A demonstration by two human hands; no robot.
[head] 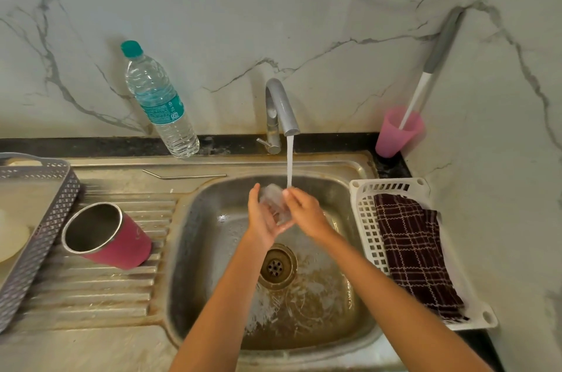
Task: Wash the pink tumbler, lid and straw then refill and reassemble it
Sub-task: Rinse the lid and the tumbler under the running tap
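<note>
Over the steel sink, my left hand and my right hand hold the clear lid between them under the running tap. Water falls onto the lid beside my right fingertips. The lid is blurred and partly hidden by both hands. The pink tumbler stands open and without its lid on the ribbed draining board at the left. A bent metal straw lies on the sink's back ledge. A water bottle with a teal cap stands against the wall.
A grey perforated tray holding a pale dish sits at the far left. A white basket with a dark checked cloth lies right of the basin. A pink cup with a long-handled brush stands in the back right corner.
</note>
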